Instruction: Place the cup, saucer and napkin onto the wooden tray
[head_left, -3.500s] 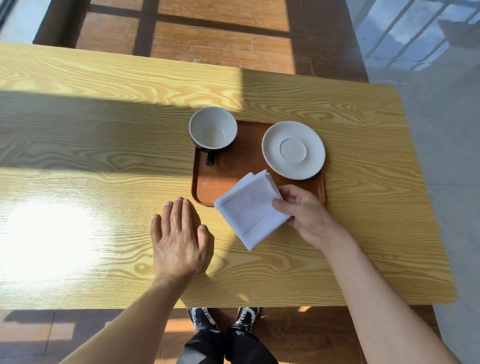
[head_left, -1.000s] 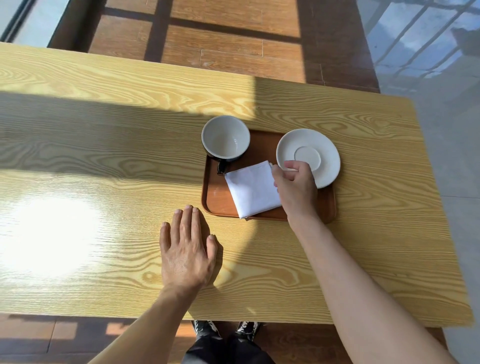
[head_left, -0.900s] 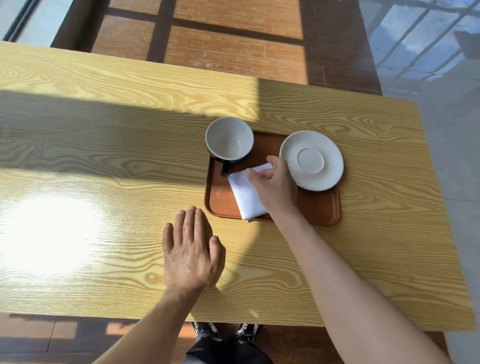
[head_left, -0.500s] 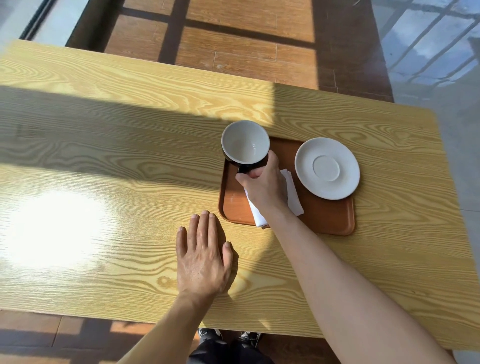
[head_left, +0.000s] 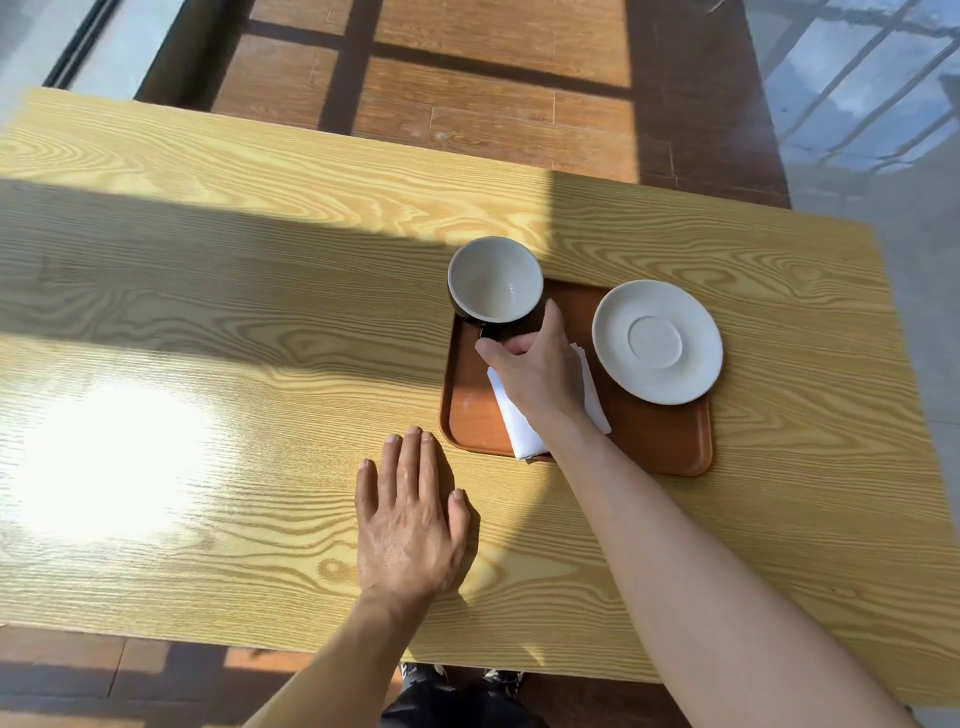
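The right hand (head_left: 540, 369) is clamped on the handle side of the cup (head_left: 495, 280) at the wooden tray's (head_left: 655, 440) far-left corner, saucer (head_left: 657, 342) off to its right; left hand (head_left: 410, 525) lies flat, fingers apart.

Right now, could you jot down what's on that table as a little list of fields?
tray: brown, on the table
cup: empty, upright, at the tray's far left corner
saucer: empty, on the tray's right side, apart from the cup
napkin: white, on the tray, partly under the right hand
right hand: at the cup's handle
left hand: flat on the table, holding nothing
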